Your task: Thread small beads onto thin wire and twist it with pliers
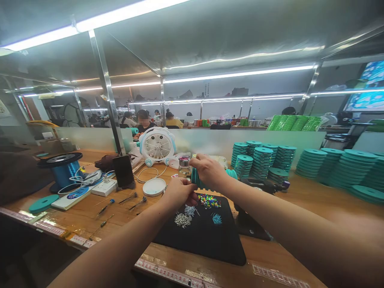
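Note:
My right hand (210, 170) is closed over a row of teal spools (195, 178) held on edge above the back of a black mat (216, 244). Just left of and below it, my left hand (181, 193) has its fingers pinched together close to the spools. What the left fingertips hold is too small to make out. Under the hands on the mat lie piles of multicoloured beads (209, 201), small silver metal pieces (183, 220), whitish clear bits (190, 210) and short blue pieces (217, 219).
Stacks of teal spools (262, 160) stand back right. A white fan (158, 146), a white round lid (154, 187) and a dark phone (123, 172) stand or lie left of the hands. Thin tools (106, 206) and a blue wire reel (64, 172) are farther left. People sit beyond the partition.

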The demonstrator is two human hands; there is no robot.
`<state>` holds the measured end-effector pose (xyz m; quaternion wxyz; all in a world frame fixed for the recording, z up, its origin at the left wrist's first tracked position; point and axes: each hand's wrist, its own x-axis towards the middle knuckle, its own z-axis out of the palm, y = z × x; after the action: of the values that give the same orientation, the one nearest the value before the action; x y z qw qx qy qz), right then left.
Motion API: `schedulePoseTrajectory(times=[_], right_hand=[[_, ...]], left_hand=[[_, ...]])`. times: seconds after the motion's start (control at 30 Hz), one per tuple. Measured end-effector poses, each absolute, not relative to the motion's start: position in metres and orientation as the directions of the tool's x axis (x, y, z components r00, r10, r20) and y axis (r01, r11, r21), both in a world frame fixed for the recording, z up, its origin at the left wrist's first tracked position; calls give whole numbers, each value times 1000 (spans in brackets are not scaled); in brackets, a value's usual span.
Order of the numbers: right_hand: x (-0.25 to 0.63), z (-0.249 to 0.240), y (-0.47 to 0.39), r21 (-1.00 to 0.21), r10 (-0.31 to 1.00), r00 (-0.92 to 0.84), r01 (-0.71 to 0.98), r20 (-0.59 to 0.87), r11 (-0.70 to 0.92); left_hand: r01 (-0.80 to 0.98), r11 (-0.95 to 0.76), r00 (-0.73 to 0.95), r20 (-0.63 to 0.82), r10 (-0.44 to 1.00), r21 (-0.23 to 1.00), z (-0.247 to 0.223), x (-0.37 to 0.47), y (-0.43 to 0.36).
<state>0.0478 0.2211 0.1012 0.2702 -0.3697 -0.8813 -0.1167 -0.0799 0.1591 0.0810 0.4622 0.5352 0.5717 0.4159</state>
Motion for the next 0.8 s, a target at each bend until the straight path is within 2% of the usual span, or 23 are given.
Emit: schedulePoseTrajectory(times=[0.2,0.33,0.43,0.5,0.53,0.6,0.67,0.73,0.77,0.8], right_hand=[[48,102,225,-10,559,-604,674,568,739],[55,106,220,-64,557,-579,657,595,751],[83,112,186,-142,532,-513,616,674,774],[115,114,147,-273,484,-389,485,784,831],[133,114,126,-290,472,-342,466,813,836],[172,111,86,-202,426,-365,515,828,833],[208,103,59,-103,413,-407,599,815,794],[240,88,48,-122,498,-357,704,790,699],[254,78,49,-175,583,-319,752,747,636],[267,68,52,-241,709,-285,804,645,543]], left_hand=[[248,75,-16,-73,997,966,78,-79,161],[272,44,-21,-39,999,961,76,-82,157],[293,-11,-56,28,998,956,73,-90,143],[323,-91,-151,146,978,942,69,-94,125],[348,-141,-208,223,952,927,66,-95,114],[477,-270,-314,449,837,837,59,-93,91],[513,-327,-324,532,783,794,49,-85,69],[490,-348,-269,518,812,800,37,-72,50],[471,-352,-220,495,841,809,30,-64,42],[453,-355,-165,468,868,818,23,-56,36]])
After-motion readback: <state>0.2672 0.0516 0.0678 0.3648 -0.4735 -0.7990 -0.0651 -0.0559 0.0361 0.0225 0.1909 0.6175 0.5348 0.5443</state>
